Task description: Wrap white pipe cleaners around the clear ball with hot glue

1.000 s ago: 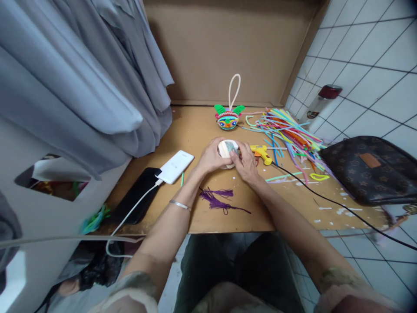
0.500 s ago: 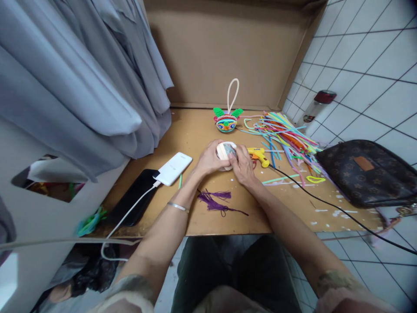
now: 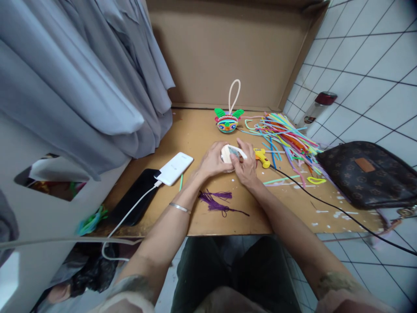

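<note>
A small rounded piece wrapped in cream-white strips (image 3: pixel 227 154), with a grey patch still showing, is held between my two hands above the table. My left hand (image 3: pixel 213 161) wraps round its left side, thumb along the near edge. On the right, my right hand (image 3: pixel 245 164) grips a loose white strip end that stands off the piece, thumb against the grey patch. A yellow glue gun (image 3: pixel 262 158) lies just right of that hand, partly hidden behind it. Purple tassels (image 3: pixel 216 202) lie on the table nearer to me.
A colourful lion-head ornament (image 3: pixel 227 123) with a white loop stands behind my hands. Pipe cleaners (image 3: pixel 286 137) are heaped at right, by a brown handbag (image 3: pixel 374 174) and a bottle (image 3: pixel 316 108). A white power bank (image 3: pixel 176 168) and black phone (image 3: pixel 138 198) lie left; a grey curtain hangs there.
My right hand has lifted and turned slightly, and the white strip now stands away from the wrapped piece. Both hands sit a little further right.
</note>
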`<act>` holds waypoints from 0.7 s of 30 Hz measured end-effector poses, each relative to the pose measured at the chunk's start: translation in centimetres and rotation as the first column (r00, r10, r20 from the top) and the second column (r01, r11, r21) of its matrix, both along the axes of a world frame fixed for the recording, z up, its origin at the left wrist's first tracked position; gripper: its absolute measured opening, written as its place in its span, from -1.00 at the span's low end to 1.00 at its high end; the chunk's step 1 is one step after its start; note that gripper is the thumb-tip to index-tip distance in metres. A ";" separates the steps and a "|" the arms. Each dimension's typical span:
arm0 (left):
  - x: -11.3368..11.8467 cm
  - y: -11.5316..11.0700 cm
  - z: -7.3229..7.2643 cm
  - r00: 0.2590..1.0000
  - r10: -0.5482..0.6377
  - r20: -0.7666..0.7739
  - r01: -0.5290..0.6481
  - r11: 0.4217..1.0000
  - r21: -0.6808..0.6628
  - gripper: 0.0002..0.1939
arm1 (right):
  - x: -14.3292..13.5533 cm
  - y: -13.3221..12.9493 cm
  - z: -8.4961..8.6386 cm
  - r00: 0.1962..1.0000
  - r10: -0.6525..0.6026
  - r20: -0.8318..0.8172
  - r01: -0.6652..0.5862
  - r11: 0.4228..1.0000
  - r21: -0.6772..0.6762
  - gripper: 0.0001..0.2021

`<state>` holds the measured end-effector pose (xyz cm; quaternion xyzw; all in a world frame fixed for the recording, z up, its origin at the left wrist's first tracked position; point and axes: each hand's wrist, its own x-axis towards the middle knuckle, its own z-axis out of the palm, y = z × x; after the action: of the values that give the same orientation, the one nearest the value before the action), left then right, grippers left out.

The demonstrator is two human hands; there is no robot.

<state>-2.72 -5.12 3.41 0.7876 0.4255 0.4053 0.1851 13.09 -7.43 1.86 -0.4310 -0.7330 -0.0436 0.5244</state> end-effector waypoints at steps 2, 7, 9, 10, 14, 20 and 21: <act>0.1 -0.3 0.1 0.999 -0.015 -0.029 0.016 0.999 0.039 -0.34 | 0.0 -0.2 0.2 1.000 -0.002 0.016 0.002 0.999 0.047 -0.57; 0.3 -0.8 0.3 0.997 -0.017 -0.075 0.024 0.995 0.096 -0.48 | 0.0 -0.1 0.2 0.998 0.043 0.036 -0.050 0.979 0.196 -0.68; 0.3 -0.8 0.3 0.997 -0.010 -0.071 0.018 0.994 0.107 -0.47 | 0.0 0.1 0.1 0.998 0.052 0.048 -0.061 0.972 0.228 -0.70; 0.3 -0.8 0.3 0.998 -0.008 -0.065 0.015 0.994 0.107 -0.45 | 0.0 0.1 0.2 0.997 0.049 0.058 -0.061 0.970 0.233 -0.70; 0.2 -0.6 0.2 0.999 -0.007 -0.042 0.009 0.998 0.062 -0.39 | 0.0 -0.2 0.5 0.996 -0.001 0.093 -0.020 0.976 0.216 -0.71; -0.4 0.3 -0.1 1.000 -0.001 0.019 0.001 1.000 0.009 -0.32 | 0.3 -0.3 0.8 0.995 -0.033 0.090 0.018 0.987 0.163 -0.70; -0.4 0.5 -0.2 0.999 0.012 0.034 -0.012 1.000 0.002 -0.31 | 0.6 -0.1 0.8 0.993 -0.077 0.092 0.063 0.988 0.141 -0.69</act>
<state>-3.16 -4.67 3.17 0.7784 0.4266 0.4200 0.1891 13.69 -7.57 2.71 -0.4166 -0.7374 -0.1335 0.5147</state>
